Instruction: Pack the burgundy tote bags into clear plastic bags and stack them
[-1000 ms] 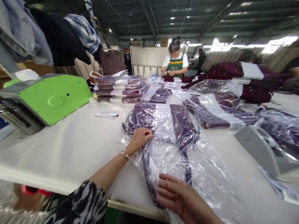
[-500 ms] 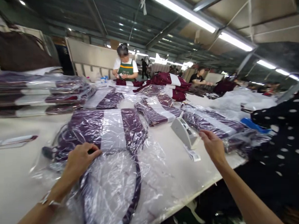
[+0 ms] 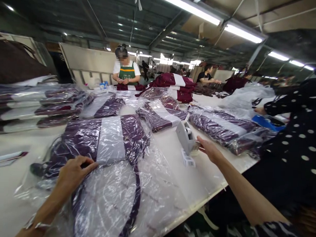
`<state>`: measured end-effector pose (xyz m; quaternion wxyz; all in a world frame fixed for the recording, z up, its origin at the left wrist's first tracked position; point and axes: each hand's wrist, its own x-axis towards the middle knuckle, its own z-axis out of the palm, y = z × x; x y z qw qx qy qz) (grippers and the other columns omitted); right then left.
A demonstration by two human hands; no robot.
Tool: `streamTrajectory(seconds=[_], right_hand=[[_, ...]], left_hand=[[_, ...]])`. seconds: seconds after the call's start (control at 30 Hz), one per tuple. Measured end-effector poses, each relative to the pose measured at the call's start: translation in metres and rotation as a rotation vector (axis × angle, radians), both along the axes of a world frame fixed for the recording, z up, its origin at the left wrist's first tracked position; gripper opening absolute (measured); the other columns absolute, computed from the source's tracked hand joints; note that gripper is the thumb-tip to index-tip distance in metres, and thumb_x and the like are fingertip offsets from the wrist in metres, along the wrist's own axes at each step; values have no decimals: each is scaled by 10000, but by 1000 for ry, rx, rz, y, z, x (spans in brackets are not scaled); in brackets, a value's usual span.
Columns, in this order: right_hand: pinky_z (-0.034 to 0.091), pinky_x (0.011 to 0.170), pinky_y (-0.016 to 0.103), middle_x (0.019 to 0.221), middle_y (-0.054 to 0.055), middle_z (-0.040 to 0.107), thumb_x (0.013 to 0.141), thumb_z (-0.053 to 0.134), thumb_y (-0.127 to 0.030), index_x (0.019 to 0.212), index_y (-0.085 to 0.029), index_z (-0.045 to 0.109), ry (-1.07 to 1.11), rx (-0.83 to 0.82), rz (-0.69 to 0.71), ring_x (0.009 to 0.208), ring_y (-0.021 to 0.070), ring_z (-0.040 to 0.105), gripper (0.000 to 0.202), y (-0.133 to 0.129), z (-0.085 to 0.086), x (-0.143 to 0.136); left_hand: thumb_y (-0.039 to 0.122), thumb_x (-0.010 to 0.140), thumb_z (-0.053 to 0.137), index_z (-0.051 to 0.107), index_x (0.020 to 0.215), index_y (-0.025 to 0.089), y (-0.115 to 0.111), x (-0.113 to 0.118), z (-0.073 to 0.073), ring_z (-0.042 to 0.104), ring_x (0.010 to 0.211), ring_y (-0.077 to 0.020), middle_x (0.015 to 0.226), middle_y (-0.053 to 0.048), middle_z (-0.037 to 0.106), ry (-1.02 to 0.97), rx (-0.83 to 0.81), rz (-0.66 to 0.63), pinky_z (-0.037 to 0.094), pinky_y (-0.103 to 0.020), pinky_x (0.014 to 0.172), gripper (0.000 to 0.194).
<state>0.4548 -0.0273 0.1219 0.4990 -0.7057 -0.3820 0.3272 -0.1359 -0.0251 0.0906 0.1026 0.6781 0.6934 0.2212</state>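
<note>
In the head view, the left hand (image 3: 73, 173) pinches the plastic sleeve (image 3: 106, 189) around the purple handbag (image 3: 81, 133) just beyond it. The right hand (image 3: 211, 151) reaches the tape dispenser (image 3: 184, 138); whether it grips tape cannot be told. Tape-taking seems in hand, calling for a clean pull.

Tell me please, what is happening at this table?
A person's left hand is at the clear plastic around a purple bag, seemingly pinching it beside the white band. The right hand is open at the grey tape dispenser; whether it touches is unclear. More wrapped bags lie around on the table. Across it, a co-worker in a green apron bends over maroon fabric.
</note>
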Motion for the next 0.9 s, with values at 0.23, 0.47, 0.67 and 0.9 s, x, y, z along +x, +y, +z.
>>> streamTrajectory(seconds=[0.23, 0.47, 0.67, 0.9], right_hand=[[433, 806, 357, 907, 80, 752, 604, 770, -418, 769, -172, 705, 136, -57, -86, 919, 232, 632, 303, 17, 7, -11], [460, 752, 352, 820, 68, 713, 523, 739, -448, 716, -203, 632, 99, 77, -208, 865, 240, 622, 329, 5, 18, -35], [490, 768, 450, 780, 66, 661, 512, 799, -562, 795, -257, 632, 2, 205, -244, 764, 256, 614, 449, -33, 1, -33], [493, 590, 533, 649, 96, 539, 451, 827, -501, 600, -350, 562, 137, -195, -123, 497, 241, 517, 339, -46, -61, 23]], left_hand=[[618, 777, 607, 768, 815, 257, -1, 0, 2, 630, 990, -322, 990, -64, 760, 11, -3, 6, 404, -372, 817, 398], [581, 794, 614, 770, 819, 252, 0, 3, 3, 636, 973, -300, 974, -55, 759, 12, 11, 19, 400, -350, 787, 365], [439, 836, 671, 775, 808, 225, -12, 12, 10, 639, 936, -251, 948, -55, 763, 3, 47, 2, 399, -329, 831, 240], [392, 804, 770, 799, 803, 227, -14, 17, 12, 608, 941, -247, 922, -66, 752, -76, 44, 80, 399, -339, 833, 168]])
